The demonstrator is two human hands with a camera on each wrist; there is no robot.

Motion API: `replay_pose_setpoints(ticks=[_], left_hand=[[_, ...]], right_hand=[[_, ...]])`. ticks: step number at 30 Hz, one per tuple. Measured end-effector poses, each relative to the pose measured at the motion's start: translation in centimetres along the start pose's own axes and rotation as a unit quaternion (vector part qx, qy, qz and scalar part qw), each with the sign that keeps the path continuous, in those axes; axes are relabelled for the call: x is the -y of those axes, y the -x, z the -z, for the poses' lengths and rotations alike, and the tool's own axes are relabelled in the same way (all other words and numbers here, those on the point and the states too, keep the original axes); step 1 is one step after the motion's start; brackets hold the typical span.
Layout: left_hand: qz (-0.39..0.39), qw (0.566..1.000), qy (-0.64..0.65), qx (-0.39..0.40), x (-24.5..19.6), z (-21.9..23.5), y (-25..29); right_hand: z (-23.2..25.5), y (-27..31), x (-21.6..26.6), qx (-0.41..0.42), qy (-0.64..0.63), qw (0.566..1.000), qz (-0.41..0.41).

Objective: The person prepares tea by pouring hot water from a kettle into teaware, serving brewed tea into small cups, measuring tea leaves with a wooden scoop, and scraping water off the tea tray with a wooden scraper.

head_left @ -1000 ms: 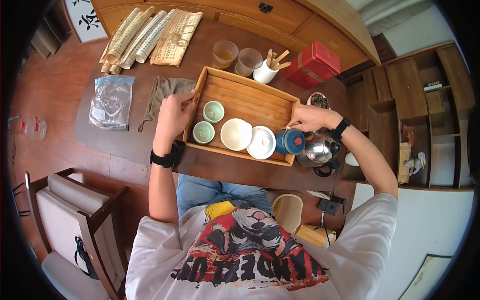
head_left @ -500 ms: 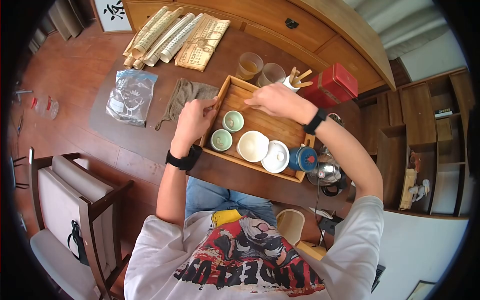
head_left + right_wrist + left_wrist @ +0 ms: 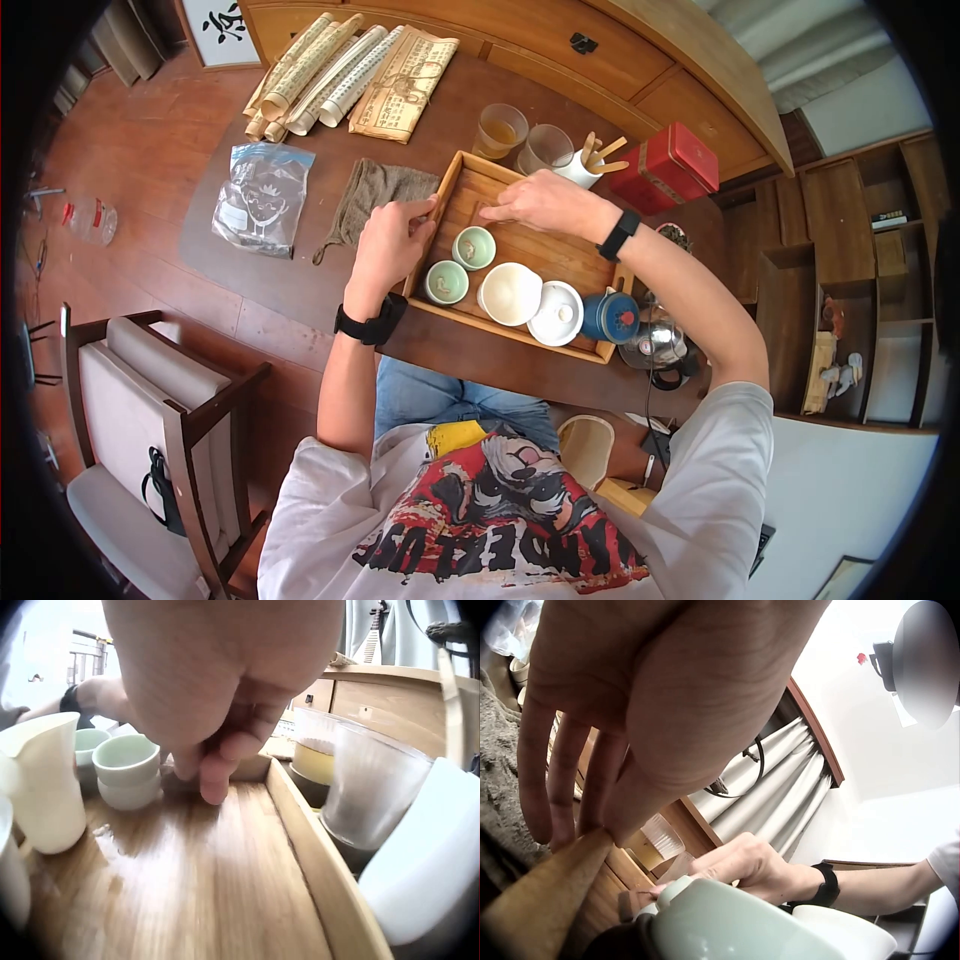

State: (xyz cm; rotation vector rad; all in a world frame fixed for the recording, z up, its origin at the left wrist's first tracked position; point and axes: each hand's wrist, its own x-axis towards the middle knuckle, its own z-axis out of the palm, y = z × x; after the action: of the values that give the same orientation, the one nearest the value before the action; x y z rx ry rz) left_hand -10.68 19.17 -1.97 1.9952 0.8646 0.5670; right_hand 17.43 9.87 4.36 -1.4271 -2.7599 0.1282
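At the left end of the wooden tray [image 3: 535,213], my left hand [image 3: 388,248] holds the rim; in the left wrist view its fingertips meet the tray wall [image 3: 551,892]. My right hand [image 3: 555,207] is low over the far left part of the tray, fingertips down near the bare wood; in the right wrist view some fingers [image 3: 215,780] are bent. A small brown patch by them in the left wrist view is unclear. Two pale green cups [image 3: 473,248] [image 3: 446,283], a white pitcher [image 3: 510,294], a white lidded bowl [image 3: 555,313] and a blue canister [image 3: 610,317] stand in the tray.
Behind the tray are two clear cups [image 3: 501,132] [image 3: 545,150], a white holder [image 3: 577,172] with wooden tools and a red tin [image 3: 665,168]. A metal kettle [image 3: 658,340] stands right. Cloth [image 3: 375,195], plastic bag [image 3: 262,200] and rolled papers [image 3: 310,75] lie left.
My right hand has left the tray's right end and come over its far left part. The left hand still holds the left rim. The upper green cup has shifted slightly rightward.
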Motion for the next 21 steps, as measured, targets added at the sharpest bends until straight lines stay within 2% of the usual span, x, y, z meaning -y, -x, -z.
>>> replay_pose_setpoints(ticks=[2, 4, 10, 14, 15, 19, 21], left_hand=[[0.001, 1.0, -0.008, 0.0, -0.2, 0.1, 0.0], [0.0, 1.0, -0.017, 0.0, -0.4, 0.1, 0.0], [0.0, 1.0, -0.007, 0.002, -0.4, 0.2, 0.1], [-0.001, 1.0, 0.015, 0.001, -0.4, 0.1, 0.1], [0.001, 1.0, 0.009, -0.001, -0.4, 0.1, 0.1], [-0.013, 1.0, -0.009, 0.001, -0.4, 0.1, -0.1], [-0.016, 1.0, -0.017, 0.002, -0.2, 0.2, -0.2]], right_hand=[[0.2, 2.5, -0.5, 0.062, 0.021, 0.998, -0.015], [0.5, 4.8, -0.4, 0.055, 0.03, 0.998, -0.017], [2.2, 11.6, 0.9, 0.15, 0.044, 0.987, -0.031], [3.1, 16.0, 2.2, 0.182, 0.031, 0.98, -0.07], [3.6, 16.4, 2.5, 0.217, 0.031, 0.972, -0.087], [4.8, 16.6, 2.6, 0.2, 0.008, 0.974, -0.103], [4.6, 15.3, 2.1, 0.131, 0.032, 0.986, -0.102]])
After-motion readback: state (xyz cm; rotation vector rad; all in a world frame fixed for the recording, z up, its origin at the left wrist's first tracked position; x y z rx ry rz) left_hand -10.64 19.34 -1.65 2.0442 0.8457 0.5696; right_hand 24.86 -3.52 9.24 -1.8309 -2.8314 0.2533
